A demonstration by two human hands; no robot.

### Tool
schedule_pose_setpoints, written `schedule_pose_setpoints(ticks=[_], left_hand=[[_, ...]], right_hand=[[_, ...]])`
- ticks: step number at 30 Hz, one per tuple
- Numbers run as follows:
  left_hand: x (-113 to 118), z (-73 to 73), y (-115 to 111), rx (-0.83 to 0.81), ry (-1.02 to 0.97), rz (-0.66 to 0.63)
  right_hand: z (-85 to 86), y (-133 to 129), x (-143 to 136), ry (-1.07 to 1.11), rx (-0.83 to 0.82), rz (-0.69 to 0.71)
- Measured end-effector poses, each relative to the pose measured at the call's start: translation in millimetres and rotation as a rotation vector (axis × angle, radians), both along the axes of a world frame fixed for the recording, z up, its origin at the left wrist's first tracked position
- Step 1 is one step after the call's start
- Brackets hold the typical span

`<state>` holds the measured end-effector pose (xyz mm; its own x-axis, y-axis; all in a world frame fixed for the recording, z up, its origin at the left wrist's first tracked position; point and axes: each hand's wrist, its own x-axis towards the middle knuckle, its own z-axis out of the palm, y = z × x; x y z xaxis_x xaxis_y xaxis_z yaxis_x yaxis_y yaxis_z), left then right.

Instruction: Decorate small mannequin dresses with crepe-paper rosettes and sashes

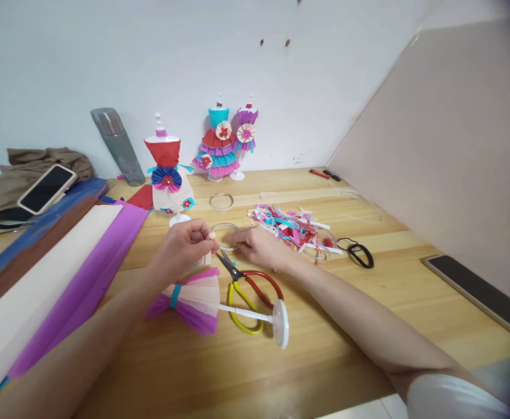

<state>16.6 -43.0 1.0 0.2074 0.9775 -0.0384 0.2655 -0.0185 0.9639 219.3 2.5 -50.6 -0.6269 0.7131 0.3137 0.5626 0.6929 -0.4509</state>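
My left hand (188,249) is closed, its thumb and fingertips pinching a small pale paper piece (212,235). Beside it my right hand (261,245) has its fingers on the right rim of a thin ring (218,225), which looks like a narrow tape roll. Just below the hands lie scissors (236,273) with one red and one yellow handle, blades parted. A small dress stand (280,326) rests on its side, partly over the scissors. Its pink and purple crepe-paper skirt (200,294) has a turquoise band (175,295); my left forearm hides part of it.
Paper scraps (296,227) and a black hair tie (362,255) lie rightward. Another ring (221,201) and dressed stands (163,154) are at the back. Crepe-paper sheets (49,291), a phone (47,189) and a leaning flask (121,148) occupy the left; a dark flat object (477,294) sits far right.
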Motion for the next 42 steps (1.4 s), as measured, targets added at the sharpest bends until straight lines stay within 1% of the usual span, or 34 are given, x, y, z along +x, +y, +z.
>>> schedule_pose_setpoints(ticks=[3, 4, 6, 8, 12, 16, 19, 22, 25, 27, 30, 33, 34, 36, 38, 40, 42], left_hand=[[1, -5.0, -2, 0.126, 0.168, -0.017], [2, -6.2, -2, 0.181, 0.242, -0.017], [4, -7.1, -5, 0.273, 0.389, -0.021], [7, -5.7, -8, 0.322, 0.508, -0.027], [11, -0.5, -14, 0.349, 0.678, -0.029], [14, 0.3, -18, 0.357, 0.73, -0.038], [14, -1.5, -17, 0.334, 0.655, -0.046], [13, -0.3, -16, 0.296, 0.49, -0.058], [11, 4.2, -15, 0.304, 0.392, -0.057], [11, 6.1, -15, 0.332, 0.405, -0.091], [11, 4.4, -15, 0.35, 0.463, -0.153], [10, 4.0, -17, 0.422, 0.433, -0.078], [8, 5.8, -18, 0.449, 0.384, -0.047], [3, 11.8, -20, 0.456, 0.247, -0.038], [-4, 18.0, -20, 0.415, 0.075, -0.05], [-12, 20.9, -17, 0.394, -0.094, -0.054], [-17, 19.7, -13, 0.377, -0.191, -0.036]], right_hand=[[15.0, -11, -4, 0.163, -0.033, -0.071], [20.6, -16, -6, 0.227, -0.039, -0.07], [30.3, -28, -11, 0.314, -0.051, -0.023], [36.2, -39, -15, 0.335, -0.031, -0.002], [36.1, -49, -19, 0.328, 0.02, -0.034], [31.8, -50, -19, 0.301, 0.092, -0.042], [31.7, -49, -18, 0.289, 0.138, -0.029], [33.5, -46, -17, 0.325, 0.125, -0.057], [35.5, -43, -16, 0.389, 0.029, -0.086], [36.1, -42, -16, 0.422, -0.05, -0.097], [35.2, -41, -16, 0.471, -0.151, -0.112], [32.5, -38, -16, 0.613, -0.305, -0.092], [31.1, -36, -16, 0.684, -0.383, -0.065], [27.5, -31, -16, 0.842, -0.559, 0.025], [22.6, -26, -15, 0.98, -0.72, 0.145], [16.9, -21, -15, 1.065, -0.831, 0.252], [11.3, -19, -14, 1.094, -0.903, 0.329]])
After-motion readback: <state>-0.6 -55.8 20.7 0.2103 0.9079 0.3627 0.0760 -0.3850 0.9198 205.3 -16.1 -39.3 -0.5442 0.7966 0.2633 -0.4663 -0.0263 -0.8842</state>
